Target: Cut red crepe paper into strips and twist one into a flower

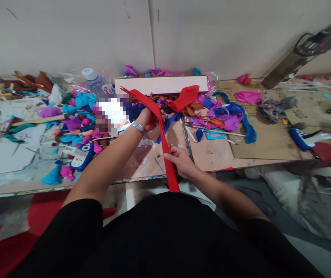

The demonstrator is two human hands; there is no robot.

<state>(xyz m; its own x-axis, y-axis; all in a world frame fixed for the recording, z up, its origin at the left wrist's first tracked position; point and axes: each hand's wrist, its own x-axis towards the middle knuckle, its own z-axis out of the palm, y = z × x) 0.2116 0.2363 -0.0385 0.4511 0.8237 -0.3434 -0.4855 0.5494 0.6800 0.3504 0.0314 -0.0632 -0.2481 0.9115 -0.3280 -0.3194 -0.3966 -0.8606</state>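
A long red cloth strip [165, 141] runs between my two hands above the front edge of the table. My left hand [149, 120], a silvery bracelet at its wrist, closes around the strip's upper part, and the far end fans out beyond the fingers. Lower down, my right hand [180, 162] pinches the strip between thumb and fingers, and the tail hangs toward my body. Another red cloth piece [186, 98] lies just past my left hand on a heap of colourful scraps [229, 119].
Bundles of blue, pink and purple cloth [86, 100] cover the left side, near a plastic bottle [94, 82]. Blue-and-white tools lie left [82, 156] and right [301, 139]. A cardboard sheet [265, 146] lies at right; a dark cylinder [281, 67] leans by the wall.
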